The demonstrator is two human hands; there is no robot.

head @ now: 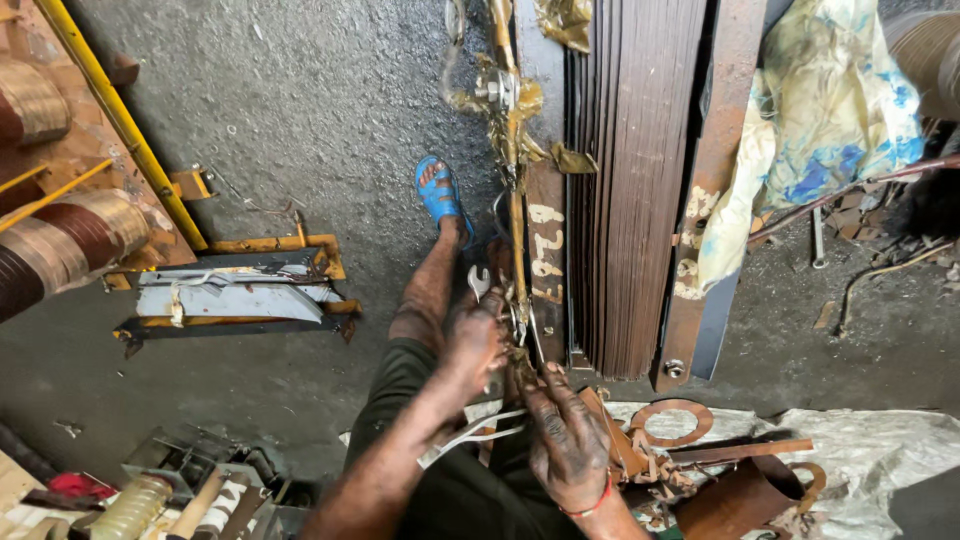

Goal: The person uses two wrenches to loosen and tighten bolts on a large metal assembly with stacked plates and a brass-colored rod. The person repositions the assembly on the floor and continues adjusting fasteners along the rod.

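Item: stack of thin brown steel laminations [630,180], standing on edge on the grey concrete floor [300,110] and running from near to far, clamped between a rusty flat bar [545,240] on its left and a rusty angle bar [705,200] on its right, evidently so the sheets stay packed. Left hand [475,340]: closed around a small open-ended spanner [479,283], jaw end pointing far, set against the near end of the left bar beside oily tape and wire scraps. Right hand [565,440]: fingers spread, palm down, pressing on the near lower corner of the stack as if to steady it; it grips nothing visible, and whether a fingertip pinches some small part cannot be told. White tape strips [480,430] pass beneath both wrists. Foot in a blue sandal [438,192] rests just left of the bar, leg stretched alongside. Surroundings: rusty ring [672,422] and curved rusty plate [745,495] near right; stained cloth [820,110] far right; copper coils [60,240] and yellow rod [120,120] far left. Open floor lies left of the leg; the right side is crowded.
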